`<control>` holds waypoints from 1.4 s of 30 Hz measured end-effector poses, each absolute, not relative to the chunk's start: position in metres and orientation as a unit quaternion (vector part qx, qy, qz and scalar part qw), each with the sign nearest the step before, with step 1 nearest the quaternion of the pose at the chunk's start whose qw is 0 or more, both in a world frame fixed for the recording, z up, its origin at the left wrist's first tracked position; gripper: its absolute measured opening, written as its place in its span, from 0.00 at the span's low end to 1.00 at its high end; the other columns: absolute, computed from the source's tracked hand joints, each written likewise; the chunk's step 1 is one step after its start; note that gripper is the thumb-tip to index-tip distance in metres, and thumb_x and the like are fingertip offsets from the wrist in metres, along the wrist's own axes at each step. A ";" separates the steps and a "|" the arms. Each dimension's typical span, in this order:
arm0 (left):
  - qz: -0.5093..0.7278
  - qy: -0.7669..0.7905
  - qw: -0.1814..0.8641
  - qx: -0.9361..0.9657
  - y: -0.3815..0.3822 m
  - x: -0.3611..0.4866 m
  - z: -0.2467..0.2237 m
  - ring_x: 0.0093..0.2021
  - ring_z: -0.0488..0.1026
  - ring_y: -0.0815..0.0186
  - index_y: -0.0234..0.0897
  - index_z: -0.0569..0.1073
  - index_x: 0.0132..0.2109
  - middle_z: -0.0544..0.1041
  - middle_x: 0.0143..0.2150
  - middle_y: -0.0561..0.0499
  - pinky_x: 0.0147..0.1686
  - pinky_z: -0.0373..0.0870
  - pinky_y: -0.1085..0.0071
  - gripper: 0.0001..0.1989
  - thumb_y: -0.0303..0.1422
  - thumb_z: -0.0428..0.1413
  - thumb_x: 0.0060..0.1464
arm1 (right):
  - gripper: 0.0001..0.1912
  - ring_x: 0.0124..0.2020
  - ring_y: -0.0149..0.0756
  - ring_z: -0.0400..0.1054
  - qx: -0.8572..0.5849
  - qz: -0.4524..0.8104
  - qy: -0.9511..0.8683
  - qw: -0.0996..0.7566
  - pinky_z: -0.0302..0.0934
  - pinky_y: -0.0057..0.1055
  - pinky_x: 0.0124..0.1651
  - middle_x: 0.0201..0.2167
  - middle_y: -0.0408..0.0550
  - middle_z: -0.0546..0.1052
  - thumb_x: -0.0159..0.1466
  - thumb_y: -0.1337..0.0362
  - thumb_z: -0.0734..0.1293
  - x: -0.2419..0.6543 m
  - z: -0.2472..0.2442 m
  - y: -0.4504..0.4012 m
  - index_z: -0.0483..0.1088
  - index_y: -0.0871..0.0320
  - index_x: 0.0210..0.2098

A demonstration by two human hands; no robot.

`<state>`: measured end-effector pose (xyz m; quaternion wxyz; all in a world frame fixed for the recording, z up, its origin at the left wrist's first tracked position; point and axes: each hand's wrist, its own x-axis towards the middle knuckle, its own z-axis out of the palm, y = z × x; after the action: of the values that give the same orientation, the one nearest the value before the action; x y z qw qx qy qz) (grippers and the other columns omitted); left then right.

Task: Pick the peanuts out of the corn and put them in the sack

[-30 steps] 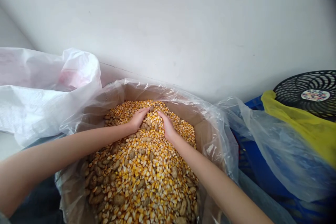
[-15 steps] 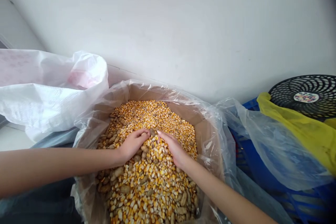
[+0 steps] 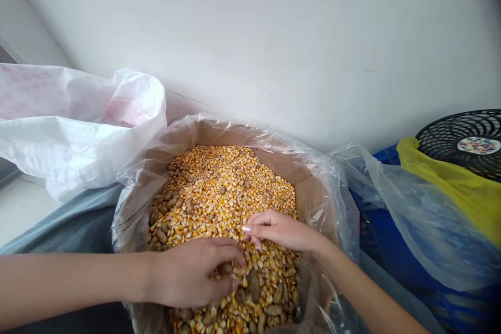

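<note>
Yellow corn kernels (image 3: 219, 182) mixed with unshelled peanuts (image 3: 172, 202) fill a box (image 3: 274, 159) lined with a clear plastic bag (image 3: 332, 188). My left hand (image 3: 195, 271) lies palm down on the mix near the front. Its thumb and fingers are curved but apart, with kernels and peanuts in the gap. Just beyond and to the right, my right hand (image 3: 274, 229) rests low over the corn, its fingers bent in and drawn together. Whatever lies in those fingers is hidden. A larger peanut (image 3: 254, 287) shows on the corn beside my left fingertips.
On the left stands an open white woven sack (image 3: 78, 146). To the right are a blue crate (image 3: 395, 240), a yellow plastic bag (image 3: 462, 188) and a black round basket (image 3: 462, 130). A white wall (image 3: 274, 36) rises behind the box.
My hands were cupped together around a peanut further back. Both have come nearer to me, the left lower and palm down, the right slightly right. The view has shifted a little.
</note>
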<state>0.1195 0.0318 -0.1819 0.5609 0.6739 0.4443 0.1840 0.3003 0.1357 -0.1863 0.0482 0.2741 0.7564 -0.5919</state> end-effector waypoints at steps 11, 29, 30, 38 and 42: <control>0.372 0.551 0.705 0.244 0.068 0.084 -0.199 0.41 0.68 0.62 0.36 0.69 0.39 0.72 0.39 0.48 0.41 0.62 0.67 0.15 0.40 0.49 0.46 | 0.09 0.34 0.35 0.63 0.313 -0.301 0.901 0.008 0.54 0.32 0.38 0.33 0.45 0.69 0.58 0.61 0.58 0.309 -0.180 0.119 0.68 0.50 0.34; 0.402 0.417 0.813 0.063 0.031 0.098 -0.192 0.38 0.67 0.67 0.33 0.68 0.36 0.71 0.36 0.48 0.43 0.59 0.69 0.12 0.35 0.46 0.50 | 0.08 0.37 0.26 0.63 0.163 -0.325 0.925 -0.109 0.57 0.24 0.41 0.35 0.43 0.70 0.60 0.68 0.56 0.262 -0.163 0.104 0.66 0.56 0.35; 0.399 0.395 0.825 0.068 0.030 0.099 -0.192 0.38 0.67 0.67 0.33 0.68 0.36 0.71 0.36 0.48 0.42 0.60 0.69 0.12 0.36 0.45 0.51 | 0.08 0.38 0.26 0.63 0.160 -0.322 0.923 -0.135 0.57 0.24 0.42 0.35 0.43 0.70 0.60 0.68 0.56 0.260 -0.160 0.102 0.66 0.56 0.35; 0.418 0.424 0.803 0.014 0.027 0.095 -0.196 0.25 0.63 0.76 0.31 0.69 0.30 0.67 0.26 0.52 0.24 0.61 0.81 0.08 0.31 0.49 0.48 | 0.09 0.38 0.27 0.63 0.215 -0.296 0.918 -0.155 0.58 0.26 0.41 0.35 0.44 0.70 0.59 0.68 0.57 0.265 -0.171 0.105 0.63 0.56 0.38; 0.451 0.443 0.775 0.003 0.026 0.091 -0.200 0.27 0.65 0.74 0.31 0.69 0.30 0.67 0.27 0.52 0.28 0.63 0.79 0.07 0.30 0.48 0.49 | 0.14 0.39 0.32 0.62 0.258 -0.275 0.926 -0.020 0.58 0.31 0.42 0.40 0.45 0.68 0.57 0.63 0.59 0.270 -0.187 0.110 0.61 0.54 0.43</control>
<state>0.0909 0.0259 -0.2005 0.7749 0.0029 0.4429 0.4509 0.2696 0.1104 -0.1868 -0.0201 0.2582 0.9258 -0.2754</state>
